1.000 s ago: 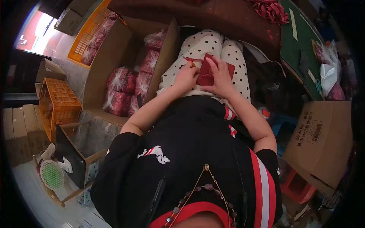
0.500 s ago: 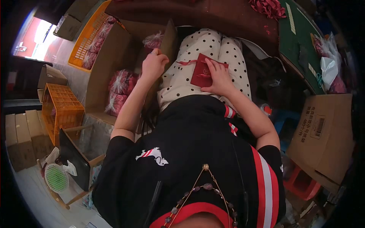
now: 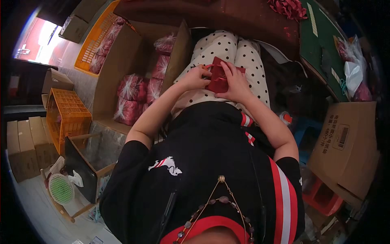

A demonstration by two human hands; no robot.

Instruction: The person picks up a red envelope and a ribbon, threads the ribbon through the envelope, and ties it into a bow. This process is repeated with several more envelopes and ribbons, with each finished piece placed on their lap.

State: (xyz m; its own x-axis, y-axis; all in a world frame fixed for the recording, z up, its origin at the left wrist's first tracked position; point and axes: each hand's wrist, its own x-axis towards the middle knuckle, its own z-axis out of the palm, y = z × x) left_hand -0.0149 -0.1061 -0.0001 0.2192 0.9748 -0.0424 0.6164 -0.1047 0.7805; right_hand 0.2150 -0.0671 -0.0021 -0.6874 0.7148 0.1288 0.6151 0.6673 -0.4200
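A small dark red gift bag (image 3: 216, 84) with faint gold printing lies on the lap, over cream trousers (image 3: 217, 44) with black dots. My right hand (image 3: 236, 84) grips it from the right, thumb at the near edge and fingers across its face. At the bag's left edge, my left hand (image 3: 196, 78) has its fingers bent and pinched around the red ribbon (image 3: 208, 66). The fingertips partly hide the ribbon and the bag's left side.
On the left, an open cardboard box (image 3: 106, 89) holds several plastic-wrapped red bundles (image 3: 132, 87). Orange crates (image 3: 67, 118) stand beyond it. A brown-covered table (image 3: 243, 20) is ahead, with a green board (image 3: 315, 53) at its right. Another carton (image 3: 345, 142) stands right.
My left hand has moved right, from above the cardboard box to the bag's ribbon. My right hand stays on the bag, whose face now looks more bent.
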